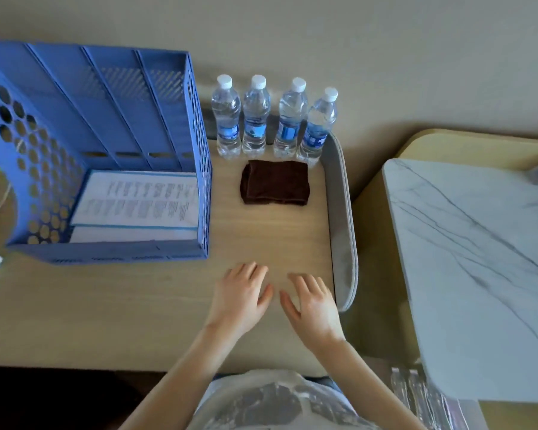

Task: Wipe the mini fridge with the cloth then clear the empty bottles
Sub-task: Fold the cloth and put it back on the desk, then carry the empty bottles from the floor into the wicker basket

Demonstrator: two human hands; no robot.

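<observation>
A folded dark brown cloth (275, 183) lies on the light wooden top (271, 237). Behind it, several clear water bottles (257, 116) with white caps and blue labels stand upright in a row by the wall. My left hand (241, 297) and my right hand (312, 302) rest flat on the wood side by side, fingers straight, holding nothing. Both hands are well short of the cloth. No fridge door or front shows from this angle.
A blue plastic file rack (106, 150) with printed papers (137, 200) stands at the left. A grey rounded edge (342, 218) borders the wooden top on the right. Beyond a gap stands a white marble-patterned tabletop (479, 274). A beige wall runs along the back.
</observation>
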